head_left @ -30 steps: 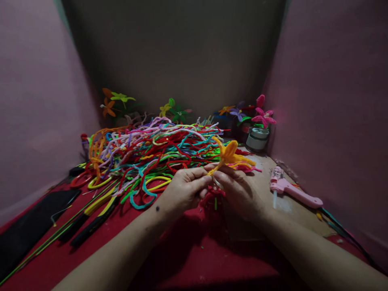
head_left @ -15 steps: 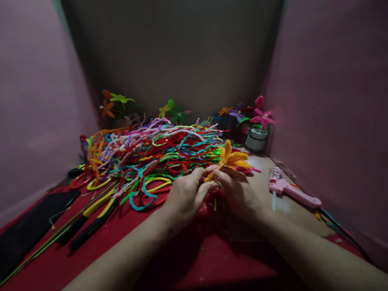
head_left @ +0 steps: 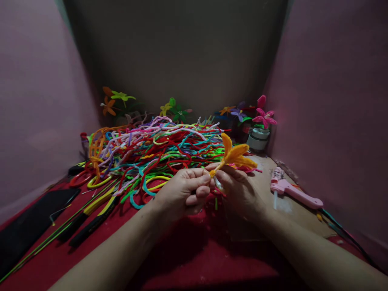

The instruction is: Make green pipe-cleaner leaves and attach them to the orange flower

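An orange pipe-cleaner flower [head_left: 235,154] is held between my two hands, its petals pointing up and to the right. My left hand [head_left: 184,188] pinches the orange base end of it with thumb and forefinger. Close beside, my right hand [head_left: 238,188] is closed around the lower part of the flower, below the petals. Its fingers are partly hidden behind the thumb and the flower. A heap of coloured pipe cleaners [head_left: 163,141] lies just beyond my hands.
A pink glue gun [head_left: 292,192] lies on a board [head_left: 263,226] at right. Yellow-black pliers [head_left: 98,210] and a dark flat object [head_left: 36,222] are at left on the red surface [head_left: 194,258]. Finished flowers stand behind, one in a grey pot [head_left: 257,138]. Pink walls flank both sides.
The flower has turned slightly, with its petals spread wider and the orange base now showing. My left hand has shifted its grip to that base, and its fingers have curled.
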A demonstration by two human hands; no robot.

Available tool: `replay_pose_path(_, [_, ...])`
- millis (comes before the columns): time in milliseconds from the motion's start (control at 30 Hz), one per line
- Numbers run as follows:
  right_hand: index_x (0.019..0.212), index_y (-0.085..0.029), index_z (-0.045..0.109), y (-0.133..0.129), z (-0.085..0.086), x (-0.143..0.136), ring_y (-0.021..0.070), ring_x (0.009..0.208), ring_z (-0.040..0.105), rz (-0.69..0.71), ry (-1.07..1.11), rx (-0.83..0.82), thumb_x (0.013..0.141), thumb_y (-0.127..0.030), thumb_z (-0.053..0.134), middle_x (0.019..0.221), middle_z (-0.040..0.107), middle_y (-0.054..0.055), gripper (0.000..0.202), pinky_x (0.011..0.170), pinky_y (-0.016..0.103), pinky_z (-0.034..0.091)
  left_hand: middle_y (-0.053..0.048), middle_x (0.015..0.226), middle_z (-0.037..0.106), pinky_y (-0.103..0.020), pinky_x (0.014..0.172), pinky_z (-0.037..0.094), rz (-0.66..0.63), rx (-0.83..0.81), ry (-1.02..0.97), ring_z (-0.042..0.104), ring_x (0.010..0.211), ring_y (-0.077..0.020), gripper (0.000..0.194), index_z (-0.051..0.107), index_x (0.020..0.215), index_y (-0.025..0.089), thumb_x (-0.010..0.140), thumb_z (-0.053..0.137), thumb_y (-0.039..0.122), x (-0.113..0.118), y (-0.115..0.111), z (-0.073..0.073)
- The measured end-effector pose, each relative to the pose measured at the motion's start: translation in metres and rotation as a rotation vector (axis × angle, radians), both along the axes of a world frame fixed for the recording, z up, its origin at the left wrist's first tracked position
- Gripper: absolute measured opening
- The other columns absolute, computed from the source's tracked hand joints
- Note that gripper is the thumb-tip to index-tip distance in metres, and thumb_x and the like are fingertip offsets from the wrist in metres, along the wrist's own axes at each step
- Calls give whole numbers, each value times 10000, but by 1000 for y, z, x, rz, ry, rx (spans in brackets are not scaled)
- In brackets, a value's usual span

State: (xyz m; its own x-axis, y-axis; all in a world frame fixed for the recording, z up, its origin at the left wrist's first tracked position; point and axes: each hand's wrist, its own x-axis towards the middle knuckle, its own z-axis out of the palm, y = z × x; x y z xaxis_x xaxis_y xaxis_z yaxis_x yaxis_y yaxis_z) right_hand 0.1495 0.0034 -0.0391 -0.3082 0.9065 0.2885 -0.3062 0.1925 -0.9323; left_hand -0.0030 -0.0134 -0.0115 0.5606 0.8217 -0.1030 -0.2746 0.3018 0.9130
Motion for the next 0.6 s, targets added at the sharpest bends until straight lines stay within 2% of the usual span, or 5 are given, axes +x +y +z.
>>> replay_pose_path(167, [883, -228, 663, -1, 4, 0, 137, 701, 541, 31, 21, 55, 784, -274, 555, 786, 627, 7, 154, 695, 274, 426, 87, 508, 339, -149, 293, 204, -72, 26, 95, 132, 313, -7, 173, 509, 769, 160, 813, 477, 324, -2, 3, -1])
replay_pose_path(300, [744, -187, 646, -2, 5, 2, 143, 685, 525, -117, -56, 8, 765, -321, 572, 715, 600, 10, 154, 672, 279, 428, 20, 577, 478, -184, 430, 303, 293, 610, 625, 386, 441, -64, 215, 538, 749, 163, 803, 472, 360, 5, -2, -7])
replay_pose_path(400, [758, -178, 641, -3, 6, 2, 156, 722, 542, -135, -83, -21, 760, -336, 575, 743, 611, 16, 171, 724, 294, 427, 12, 619, 488, -208, 526, 311, 478, 1015, 864, 412, 535, -82, 136, 557, 754, 171, 800, 468, 263, 8, -5, -15])
replay_pose_path(467, [802, -182, 656, -3, 6, 1, 164, 778, 554, -135, -115, 32, 770, -324, 566, 792, 631, 19, 171, 780, 297, 414, 28, 565, 443, -201, 501, 292, 495, 987, 865, 378, 497, -70, 172, 542, 703, 168, 817, 435, 240, 8, -5, -15])
replay_pose_path(600, [863, -202, 677, -4, 4, 2, 156, 800, 552, -100, -138, 82, 790, -292, 555, 833, 647, 14, 168, 776, 282, 417, 59, 477, 401, -163, 379, 238, 359, 479, 569, 311, 369, -36, 239, 476, 627, 166, 812, 472, 317, 8, -2, -4])
